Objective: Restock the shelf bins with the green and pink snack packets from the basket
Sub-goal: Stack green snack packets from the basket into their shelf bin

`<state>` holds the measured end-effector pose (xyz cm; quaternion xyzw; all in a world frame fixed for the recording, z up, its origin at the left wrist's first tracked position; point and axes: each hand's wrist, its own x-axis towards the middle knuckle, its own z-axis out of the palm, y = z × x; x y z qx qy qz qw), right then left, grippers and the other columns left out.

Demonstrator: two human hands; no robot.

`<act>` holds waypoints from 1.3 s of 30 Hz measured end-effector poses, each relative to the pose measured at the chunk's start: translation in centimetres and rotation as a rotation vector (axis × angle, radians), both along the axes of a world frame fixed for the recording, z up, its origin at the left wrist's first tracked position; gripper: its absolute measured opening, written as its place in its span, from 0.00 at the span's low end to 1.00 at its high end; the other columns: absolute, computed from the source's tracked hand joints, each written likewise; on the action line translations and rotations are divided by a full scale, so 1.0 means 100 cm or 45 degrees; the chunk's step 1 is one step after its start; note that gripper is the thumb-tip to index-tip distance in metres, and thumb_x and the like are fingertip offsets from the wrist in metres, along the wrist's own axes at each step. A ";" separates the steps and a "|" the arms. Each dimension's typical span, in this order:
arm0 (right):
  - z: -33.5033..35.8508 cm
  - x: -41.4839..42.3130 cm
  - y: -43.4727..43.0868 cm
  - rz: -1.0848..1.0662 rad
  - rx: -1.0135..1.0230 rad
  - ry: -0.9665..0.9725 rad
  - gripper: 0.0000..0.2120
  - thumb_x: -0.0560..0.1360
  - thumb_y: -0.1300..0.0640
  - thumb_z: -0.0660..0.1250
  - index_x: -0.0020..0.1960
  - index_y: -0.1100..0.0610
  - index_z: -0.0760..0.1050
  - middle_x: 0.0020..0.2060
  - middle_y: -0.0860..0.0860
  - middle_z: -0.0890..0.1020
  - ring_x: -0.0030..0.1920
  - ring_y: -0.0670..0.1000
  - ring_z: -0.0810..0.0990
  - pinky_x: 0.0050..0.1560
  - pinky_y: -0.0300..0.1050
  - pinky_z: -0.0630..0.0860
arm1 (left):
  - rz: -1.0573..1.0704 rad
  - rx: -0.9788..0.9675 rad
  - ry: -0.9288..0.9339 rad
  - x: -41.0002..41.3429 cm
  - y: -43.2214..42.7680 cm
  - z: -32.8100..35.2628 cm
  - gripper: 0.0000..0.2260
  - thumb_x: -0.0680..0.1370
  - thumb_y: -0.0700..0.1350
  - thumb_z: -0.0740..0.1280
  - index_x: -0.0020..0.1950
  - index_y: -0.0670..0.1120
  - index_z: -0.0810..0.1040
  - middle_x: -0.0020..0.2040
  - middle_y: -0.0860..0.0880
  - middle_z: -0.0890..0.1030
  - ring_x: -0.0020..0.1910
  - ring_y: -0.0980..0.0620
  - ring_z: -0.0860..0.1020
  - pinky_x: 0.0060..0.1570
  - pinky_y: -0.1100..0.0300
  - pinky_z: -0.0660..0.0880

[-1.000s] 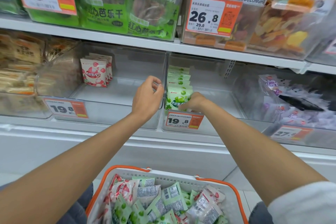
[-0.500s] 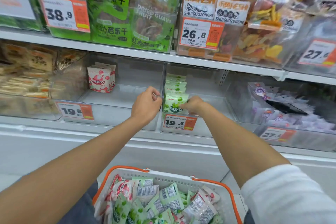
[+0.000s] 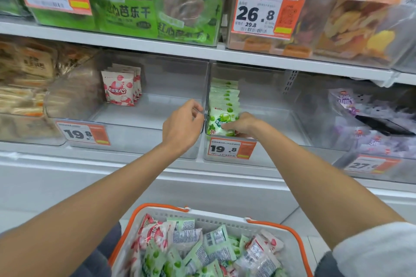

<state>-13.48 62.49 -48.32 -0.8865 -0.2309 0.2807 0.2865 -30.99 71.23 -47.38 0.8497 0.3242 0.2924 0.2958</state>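
So, two bins side by side on the shelf [image 3: 139, 165]. The left bin [image 3: 144, 129] has a small stack of packets [image 3: 118, 87] toward its back left. The right bin [image 3: 272, 123] has a row of packets [image 3: 223, 105] running front to back along its left wall. The basket [image 3: 278, 226] sits below, in front, with loose packets [image 3: 216, 245] piled inside.

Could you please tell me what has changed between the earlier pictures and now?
Nothing has visibly moved. The right hand still grips the front green packet in its bin, the left hand stays curled at the bin wall, and the pink packets and basket lie as before.
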 end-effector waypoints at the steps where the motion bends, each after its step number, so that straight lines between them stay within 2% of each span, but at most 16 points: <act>1: 0.000 -0.001 0.000 0.019 -0.020 -0.025 0.20 0.72 0.47 0.73 0.55 0.58 0.71 0.53 0.54 0.79 0.53 0.55 0.80 0.57 0.49 0.78 | 0.002 0.001 0.003 0.000 0.000 0.000 0.07 0.81 0.47 0.59 0.55 0.53 0.75 0.45 0.58 0.77 0.44 0.53 0.76 0.39 0.59 0.66; 7: 0.008 -0.009 0.000 0.030 -0.027 0.037 0.14 0.77 0.49 0.67 0.52 0.58 0.69 0.49 0.54 0.78 0.50 0.54 0.79 0.51 0.48 0.78 | 0.007 -0.036 0.021 -0.001 -0.001 0.001 0.06 0.81 0.47 0.59 0.54 0.53 0.75 0.43 0.59 0.77 0.44 0.53 0.76 0.38 0.58 0.67; 11: 0.012 -0.012 -0.002 0.040 -0.099 -0.018 0.16 0.79 0.47 0.65 0.57 0.58 0.68 0.53 0.55 0.77 0.53 0.56 0.79 0.58 0.50 0.77 | -0.007 -0.049 0.011 -0.002 0.000 0.002 0.06 0.81 0.47 0.60 0.54 0.53 0.75 0.43 0.59 0.77 0.44 0.53 0.77 0.38 0.58 0.67; 13: 0.016 -0.013 -0.005 0.032 -0.130 -0.079 0.15 0.79 0.48 0.64 0.53 0.60 0.68 0.49 0.55 0.75 0.49 0.56 0.78 0.54 0.49 0.77 | -0.025 -0.066 -0.019 -0.004 -0.001 0.002 0.05 0.80 0.47 0.60 0.53 0.53 0.74 0.42 0.59 0.76 0.43 0.54 0.77 0.38 0.58 0.69; 15: 0.023 -0.017 -0.011 0.030 -0.137 -0.264 0.15 0.79 0.50 0.64 0.42 0.61 0.70 0.40 0.55 0.76 0.41 0.55 0.77 0.46 0.46 0.75 | -0.034 -0.080 -0.092 -0.008 -0.004 0.003 0.03 0.80 0.46 0.61 0.51 0.52 0.74 0.41 0.59 0.76 0.41 0.54 0.76 0.38 0.58 0.69; 17: 0.028 -0.023 -0.022 0.015 -0.026 -0.486 0.13 0.77 0.54 0.65 0.37 0.61 0.74 0.35 0.56 0.78 0.40 0.57 0.78 0.43 0.45 0.75 | -0.020 -0.051 -0.171 -0.014 -0.011 0.007 0.02 0.78 0.45 0.63 0.49 0.51 0.74 0.40 0.57 0.76 0.38 0.56 0.75 0.35 0.58 0.68; 19: 0.031 -0.036 -0.036 -0.009 0.188 -0.639 0.06 0.75 0.58 0.65 0.42 0.59 0.79 0.38 0.54 0.81 0.45 0.56 0.80 0.46 0.47 0.77 | -0.040 -0.023 -0.197 -0.022 -0.024 0.010 0.02 0.76 0.44 0.63 0.47 0.51 0.73 0.39 0.55 0.77 0.37 0.57 0.74 0.34 0.58 0.68; 22: 0.029 -0.074 -0.067 0.060 0.437 -0.824 0.05 0.73 0.59 0.64 0.39 0.53 0.76 0.29 0.46 0.77 0.35 0.50 0.78 0.39 0.46 0.77 | -0.098 -0.074 -0.161 -0.038 -0.047 0.005 0.01 0.75 0.45 0.64 0.45 0.51 0.74 0.37 0.54 0.78 0.38 0.54 0.76 0.37 0.57 0.70; 24: 0.014 -0.102 -0.088 0.130 0.453 -0.860 0.04 0.72 0.58 0.64 0.38 0.53 0.74 0.27 0.46 0.75 0.33 0.50 0.77 0.37 0.45 0.74 | -0.120 -0.165 -0.025 -0.051 -0.057 -0.014 0.01 0.75 0.46 0.65 0.44 0.51 0.74 0.38 0.54 0.78 0.39 0.52 0.77 0.40 0.55 0.73; 26: -0.018 -0.124 -0.107 0.239 0.318 -0.728 0.05 0.72 0.59 0.64 0.38 0.53 0.75 0.30 0.47 0.77 0.36 0.52 0.78 0.39 0.46 0.75 | -0.184 -0.245 0.265 -0.064 -0.061 -0.042 0.02 0.74 0.47 0.65 0.42 0.51 0.74 0.39 0.53 0.79 0.42 0.49 0.78 0.45 0.54 0.75; 28: -0.066 -0.139 -0.128 0.357 0.112 -0.407 0.06 0.73 0.61 0.64 0.40 0.54 0.78 0.35 0.49 0.80 0.40 0.52 0.79 0.43 0.47 0.77 | -0.294 -0.323 0.600 -0.082 -0.060 -0.073 0.04 0.76 0.46 0.64 0.40 0.49 0.75 0.40 0.50 0.79 0.42 0.49 0.79 0.49 0.54 0.76; 30: -0.115 -0.145 -0.147 0.392 -0.069 -0.163 0.06 0.74 0.63 0.65 0.45 0.59 0.81 0.41 0.53 0.81 0.45 0.54 0.80 0.45 0.44 0.76 | -0.377 -0.354 0.850 -0.100 -0.058 -0.104 0.06 0.78 0.44 0.63 0.43 0.45 0.77 0.43 0.43 0.80 0.39 0.48 0.78 0.45 0.57 0.76; 33: -0.176 -0.150 -0.166 0.470 -0.384 -0.049 0.13 0.75 0.64 0.62 0.56 0.63 0.80 0.56 0.59 0.81 0.57 0.58 0.79 0.51 0.42 0.73 | -0.396 -0.310 1.060 -0.115 -0.062 -0.134 0.09 0.79 0.41 0.60 0.50 0.39 0.79 0.52 0.41 0.82 0.42 0.46 0.79 0.36 0.60 0.73; 35: -0.201 -0.157 -0.170 0.562 -0.515 -0.034 0.16 0.76 0.63 0.61 0.62 0.63 0.76 0.63 0.57 0.78 0.64 0.57 0.75 0.62 0.47 0.72 | -0.479 -0.310 1.095 -0.117 -0.070 -0.147 0.10 0.79 0.41 0.60 0.51 0.39 0.80 0.58 0.42 0.81 0.47 0.45 0.81 0.41 0.58 0.76; 37: -0.216 -0.167 -0.169 0.639 -0.534 0.041 0.13 0.78 0.63 0.60 0.60 0.64 0.75 0.60 0.58 0.78 0.61 0.58 0.76 0.61 0.49 0.73 | -0.574 -0.336 1.104 -0.118 -0.076 -0.156 0.09 0.79 0.41 0.62 0.53 0.42 0.80 0.62 0.46 0.79 0.54 0.47 0.80 0.48 0.59 0.74; 39: -0.224 -0.179 -0.163 0.617 -0.500 0.117 0.06 0.78 0.63 0.60 0.51 0.60 0.75 0.46 0.54 0.77 0.45 0.53 0.77 0.47 0.45 0.73 | -0.642 -0.368 1.128 -0.122 -0.076 -0.165 0.08 0.78 0.40 0.62 0.55 0.47 0.78 0.63 0.49 0.77 0.56 0.50 0.76 0.51 0.61 0.70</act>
